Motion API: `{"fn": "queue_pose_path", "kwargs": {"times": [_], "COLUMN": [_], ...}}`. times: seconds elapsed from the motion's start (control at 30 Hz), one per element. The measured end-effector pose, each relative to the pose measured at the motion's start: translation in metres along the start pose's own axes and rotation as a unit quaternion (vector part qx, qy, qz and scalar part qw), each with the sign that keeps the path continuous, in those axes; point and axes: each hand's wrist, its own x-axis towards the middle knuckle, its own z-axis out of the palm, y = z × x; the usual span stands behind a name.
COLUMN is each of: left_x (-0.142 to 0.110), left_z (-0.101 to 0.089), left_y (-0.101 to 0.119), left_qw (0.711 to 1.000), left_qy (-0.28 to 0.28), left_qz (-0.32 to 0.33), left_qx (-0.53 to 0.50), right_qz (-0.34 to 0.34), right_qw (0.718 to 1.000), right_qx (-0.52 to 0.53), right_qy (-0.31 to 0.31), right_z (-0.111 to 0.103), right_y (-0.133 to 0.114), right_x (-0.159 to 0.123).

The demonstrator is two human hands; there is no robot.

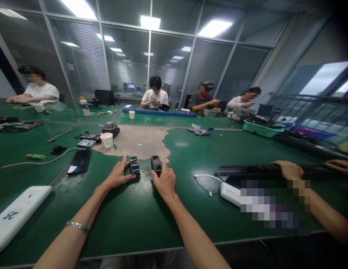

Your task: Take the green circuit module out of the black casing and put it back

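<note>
My left hand (116, 176) lies at the left of a small circuit board module (135, 166) with a blue screen. Its thumb reaches the module's near edge, while the index finger is stretched apart from it. My right hand (166, 182) has the thumb and fingers on either side of the near end of a small grey plastic casing (156, 162). The casing has openings in its upper face. Module and casing stand side by side on the green table (134, 216), a small gap between them.
Left lie a black phone (79, 161), a white numbered case (21, 215) and a paper cup (107, 140) beside electronic parts. At right, another person's hand (290, 170) rests on a long black part (246, 171) near a white power bank (231, 193). Several people sit across the table.
</note>
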Motion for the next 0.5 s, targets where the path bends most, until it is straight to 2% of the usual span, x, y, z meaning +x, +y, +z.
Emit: {"fn": "queue_pose_path", "kwargs": {"times": [0.17,0.33,0.5], "left_x": [-0.0011,-0.0032,-0.0045], "left_z": [-0.0005,-0.0004,0.0005], "left_y": [-0.0002,-0.001,-0.0026], "left_qw": [1.0,1.0,1.0], "left_qy": [-0.009,-0.006,0.001], "left_qz": [0.017,0.007,0.004], "left_qx": [0.003,-0.007,-0.017], "right_qz": [0.009,0.006,0.004], "right_qw": [1.0,0.999,0.995], "right_qx": [0.019,0.035,0.101], "right_qy": [0.007,-0.004,0.011], "right_z": [-0.0008,0.0006,-0.0033], "right_y": [0.0018,0.0042,-0.0038], "right_x": [-0.0008,-0.0005,0.0039]}}
